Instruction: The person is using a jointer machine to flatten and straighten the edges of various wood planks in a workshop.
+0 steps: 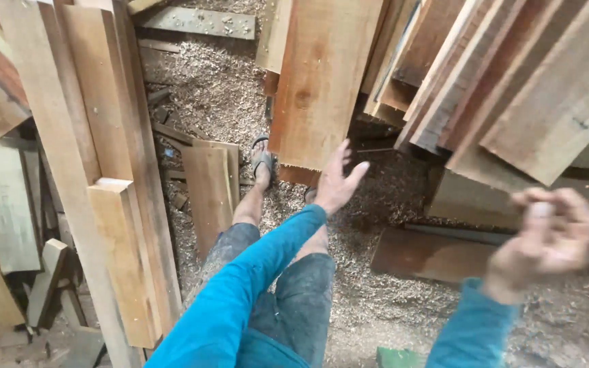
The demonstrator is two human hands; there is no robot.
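The left hand [339,182] reaches out with fingers spread, its grip released, just short of the lower edge of a wide reddish plank [322,82] that leans upright; whether they touch cannot be told. Right of that plank the right hand [547,235] is blurred, fingers curled, holding nothing visible. Beyond it lean stacked boards [512,88]. Below the plank, sawdust [376,300] covers the floor around a sandalled foot [262,162].

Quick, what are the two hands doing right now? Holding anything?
Left hand: open, empty, fingers spread near the plank.
Right hand: blurred, fingers curled; cannot tell if it holds anything.
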